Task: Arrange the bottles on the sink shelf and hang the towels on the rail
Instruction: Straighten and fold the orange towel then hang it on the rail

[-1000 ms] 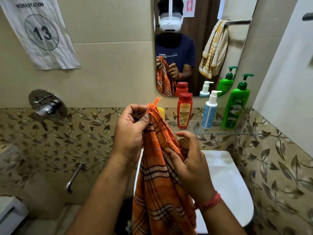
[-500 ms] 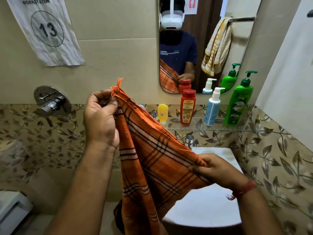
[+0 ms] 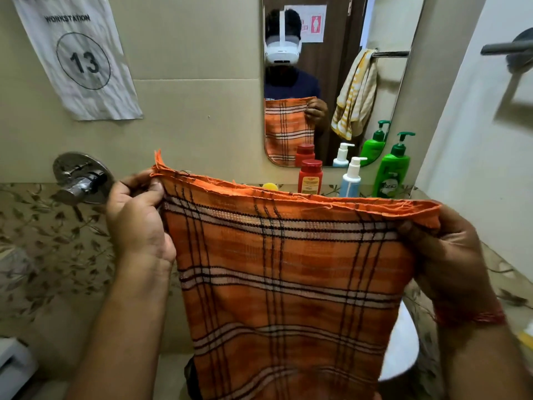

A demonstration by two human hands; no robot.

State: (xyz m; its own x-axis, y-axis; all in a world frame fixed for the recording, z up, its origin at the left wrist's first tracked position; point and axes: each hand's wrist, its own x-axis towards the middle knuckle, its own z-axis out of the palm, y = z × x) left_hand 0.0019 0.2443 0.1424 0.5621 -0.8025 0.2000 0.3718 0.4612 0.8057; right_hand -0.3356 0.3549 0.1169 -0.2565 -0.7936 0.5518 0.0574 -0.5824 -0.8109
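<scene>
Pinching both top corners in my left hand and right hand, I stretch the orange checked towel flat, its top edge running nine-to-three; the rail sits at two o'clock, nearer my right.

Four bottles; two towels

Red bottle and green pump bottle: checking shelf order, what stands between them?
Head view: a blue pump bottle stands between red bottle and green pump bottle.
</scene>
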